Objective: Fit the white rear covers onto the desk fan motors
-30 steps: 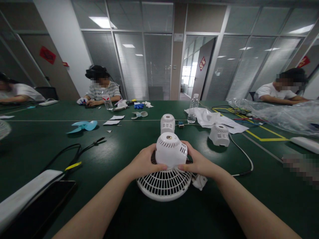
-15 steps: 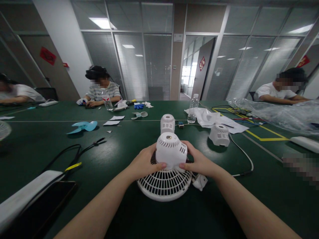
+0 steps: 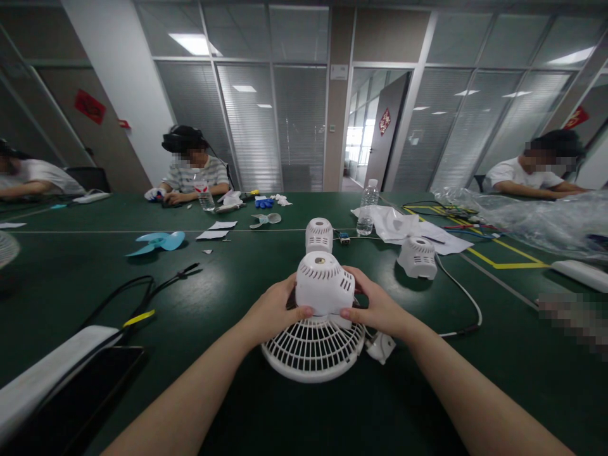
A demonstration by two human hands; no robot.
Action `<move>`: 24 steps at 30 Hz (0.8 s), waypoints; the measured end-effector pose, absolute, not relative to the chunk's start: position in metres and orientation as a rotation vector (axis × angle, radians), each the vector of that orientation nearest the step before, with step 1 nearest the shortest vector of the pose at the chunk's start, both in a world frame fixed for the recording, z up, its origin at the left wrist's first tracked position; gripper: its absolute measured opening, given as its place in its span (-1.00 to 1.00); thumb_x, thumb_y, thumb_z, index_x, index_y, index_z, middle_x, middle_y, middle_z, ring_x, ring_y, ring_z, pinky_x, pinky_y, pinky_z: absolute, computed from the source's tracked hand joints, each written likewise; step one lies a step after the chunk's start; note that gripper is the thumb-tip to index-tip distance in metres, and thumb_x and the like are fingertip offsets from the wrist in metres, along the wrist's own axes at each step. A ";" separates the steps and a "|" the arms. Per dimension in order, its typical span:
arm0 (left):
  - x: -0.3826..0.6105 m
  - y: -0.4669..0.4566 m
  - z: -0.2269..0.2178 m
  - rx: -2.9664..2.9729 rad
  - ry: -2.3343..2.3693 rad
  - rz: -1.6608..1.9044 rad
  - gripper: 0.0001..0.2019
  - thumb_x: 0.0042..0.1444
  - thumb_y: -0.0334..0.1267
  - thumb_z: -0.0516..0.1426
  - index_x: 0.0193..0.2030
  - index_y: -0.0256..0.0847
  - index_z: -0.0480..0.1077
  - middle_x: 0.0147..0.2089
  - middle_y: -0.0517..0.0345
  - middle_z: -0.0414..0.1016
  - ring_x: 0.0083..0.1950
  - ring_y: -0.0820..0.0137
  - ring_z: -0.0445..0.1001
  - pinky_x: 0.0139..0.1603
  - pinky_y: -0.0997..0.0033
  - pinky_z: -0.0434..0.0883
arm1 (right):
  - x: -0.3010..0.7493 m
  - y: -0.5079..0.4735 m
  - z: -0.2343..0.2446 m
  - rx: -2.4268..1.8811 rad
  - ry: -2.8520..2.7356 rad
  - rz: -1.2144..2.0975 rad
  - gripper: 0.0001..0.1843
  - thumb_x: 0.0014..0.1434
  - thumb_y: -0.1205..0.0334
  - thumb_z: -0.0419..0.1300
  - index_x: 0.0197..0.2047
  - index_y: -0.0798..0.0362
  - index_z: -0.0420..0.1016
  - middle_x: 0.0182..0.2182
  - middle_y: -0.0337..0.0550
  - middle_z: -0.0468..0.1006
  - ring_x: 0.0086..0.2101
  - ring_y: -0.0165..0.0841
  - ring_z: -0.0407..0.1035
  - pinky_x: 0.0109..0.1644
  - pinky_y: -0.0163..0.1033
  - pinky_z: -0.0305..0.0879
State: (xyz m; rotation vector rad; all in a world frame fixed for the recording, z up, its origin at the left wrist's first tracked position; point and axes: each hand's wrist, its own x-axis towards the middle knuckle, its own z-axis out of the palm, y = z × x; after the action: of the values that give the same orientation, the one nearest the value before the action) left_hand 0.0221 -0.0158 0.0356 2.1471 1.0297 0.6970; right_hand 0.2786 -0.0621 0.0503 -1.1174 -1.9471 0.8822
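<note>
Between my two hands is a white vented fan motor housing (image 3: 325,286), its rounded end with a small hole facing up. My left hand (image 3: 280,308) grips its left side, thumb across the lower front. On the right side my right hand (image 3: 372,305) holds it the same way; the far fingertips of both hands are hidden. Beneath the housing, a round white fan grille (image 3: 313,354) lies on the green table. A white plug-like piece (image 3: 380,347) rests just right of the grille. Behind the held housing stands a similar white housing (image 3: 319,234).
Another white housing (image 3: 418,258) with a cable sits to the right, near a water bottle (image 3: 367,209) and white paper (image 3: 446,238). Blue fan blades (image 3: 156,242) lie on the left. A white power strip (image 3: 61,373) and dark phone (image 3: 90,399) are at near left. Several people sit around.
The held housing has shifted very slightly up and to the left, with both hands still on it. The grille underneath stays in place.
</note>
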 end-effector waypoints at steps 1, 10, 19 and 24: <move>0.022 -0.016 0.036 2.145 1.028 0.694 -0.35 0.03 -0.07 0.24 0.27 0.04 0.17 0.25 0.05 0.38 0.21 -0.01 0.38 0.19 -0.12 0.32 | 0.279 -0.062 0.050 -1.108 -1.950 0.880 -0.19 0.06 0.08 0.37 0.29 -0.08 0.09 0.21 -0.01 0.29 0.15 -0.09 0.27 0.20 0.12 0.26; 0.024 -0.017 0.038 2.129 1.029 0.688 -0.28 0.01 -0.05 0.24 0.31 -0.05 0.12 0.25 0.00 0.37 0.21 0.04 0.39 0.20 -0.03 0.33 | 0.278 -0.064 0.051 -1.109 -1.946 0.870 -0.20 0.07 0.21 0.35 0.29 -0.11 0.05 0.20 -0.05 0.29 0.13 -0.14 0.29 0.19 0.07 0.29; 0.023 -0.017 0.037 2.064 1.022 0.668 -0.28 -0.02 -0.02 0.28 0.27 -0.01 0.15 0.22 0.01 0.39 0.17 0.06 0.43 0.14 -0.03 0.38 | 0.279 -0.065 0.056 -1.199 -1.932 0.973 -0.19 0.05 0.21 0.37 0.27 -0.11 0.06 0.14 -0.03 0.36 0.09 -0.12 0.34 0.14 0.10 0.34; 0.021 -0.017 0.035 2.073 1.019 0.691 -0.28 -0.05 -0.03 0.30 0.25 -0.03 0.17 0.21 0.00 0.39 0.17 0.04 0.42 0.15 -0.07 0.37 | 0.281 -0.064 0.055 -1.160 -1.931 0.992 -0.18 0.02 0.15 0.39 0.27 -0.08 0.09 0.15 -0.01 0.36 0.11 -0.10 0.33 0.17 0.13 0.30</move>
State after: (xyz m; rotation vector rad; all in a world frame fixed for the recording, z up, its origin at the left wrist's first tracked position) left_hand 0.0213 -0.0172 0.0355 2.0726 1.0187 0.6909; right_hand 0.2812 -0.0635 0.0551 -1.1603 -1.9310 0.9915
